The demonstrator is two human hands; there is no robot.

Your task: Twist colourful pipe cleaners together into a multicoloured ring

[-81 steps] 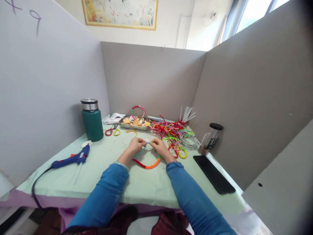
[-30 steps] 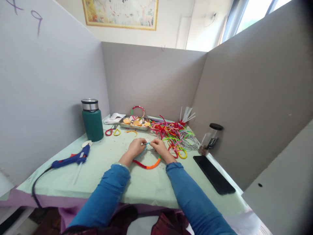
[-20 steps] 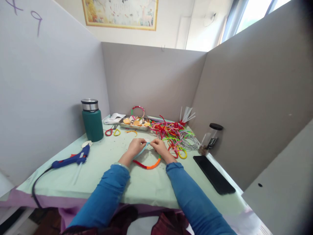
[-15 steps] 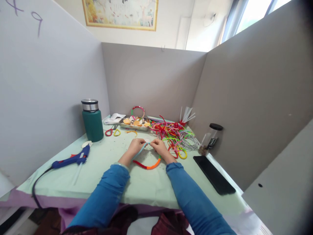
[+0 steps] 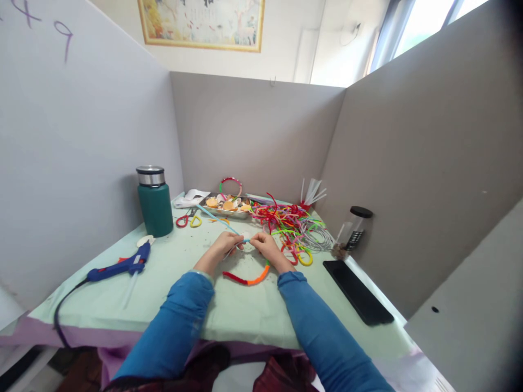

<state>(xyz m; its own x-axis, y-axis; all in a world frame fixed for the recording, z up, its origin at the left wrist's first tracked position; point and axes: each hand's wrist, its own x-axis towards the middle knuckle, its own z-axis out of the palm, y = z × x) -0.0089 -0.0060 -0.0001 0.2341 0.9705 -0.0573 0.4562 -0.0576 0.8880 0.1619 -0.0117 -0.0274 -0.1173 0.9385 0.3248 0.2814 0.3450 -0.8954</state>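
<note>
Between my two hands, above the middle of the table, is a light blue pipe cleaner (image 5: 220,220). My left hand (image 5: 224,246) is closed on it, and its long free end slants up to the far left. With fingertips pinched, my right hand (image 5: 265,245) grips a curved wire ring near the blue wrap. The ring's near part is wrapped in red and orange pipe cleaner (image 5: 256,280), with a bit of green beside my right wrist. A thin bare stretch shows under my left hand. The exact contact at the fingertips is too small to make out.
A blue glue gun (image 5: 122,267) and a green bottle (image 5: 154,201) stand left. At the back are a metal tray (image 5: 232,214) of wooden slices, scissors (image 5: 182,221) and a pile of pipe cleaners (image 5: 281,215). A black phone (image 5: 357,292) and a clear jar (image 5: 354,231) are right.
The free end of the blue pipe cleaner has swung from below my left hand up to the far left. My left hand has turned slightly; the right hand stays nearly in place.
</note>
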